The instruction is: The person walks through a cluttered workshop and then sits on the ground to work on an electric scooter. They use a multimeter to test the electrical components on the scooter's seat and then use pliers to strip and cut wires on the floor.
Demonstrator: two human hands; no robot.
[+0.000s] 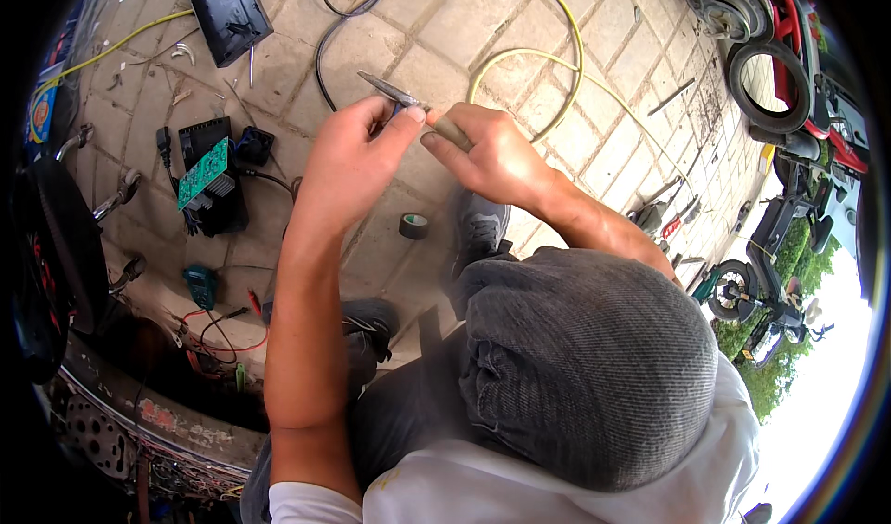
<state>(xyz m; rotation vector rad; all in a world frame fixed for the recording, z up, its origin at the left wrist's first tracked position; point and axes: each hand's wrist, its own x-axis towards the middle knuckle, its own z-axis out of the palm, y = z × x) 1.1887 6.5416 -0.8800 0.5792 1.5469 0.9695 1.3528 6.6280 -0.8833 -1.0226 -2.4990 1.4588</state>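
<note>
My right hand (501,157) is closed around the pale tan handle of what looks like a knife (388,88), its pointed grey metal blade slanting up and to the left. Close against it, my left hand (353,162) is pinched at the base of the blade. A small blue bit shows by the left fingertips, but what they hold is mostly hidden. Below the hands a dark roll of tape (414,226) lies on the paving. To the left sit a green circuit board (206,173) on an opened black case, and a small black fan (254,145).
An empty black casing (229,23) lies at the far left. A yellow cable (577,78) loops across the paving beside a black cable (322,55). A teal meter (200,285) with leads rests at lower left. A tyre (768,88) and a parked scooter (775,255) stand right.
</note>
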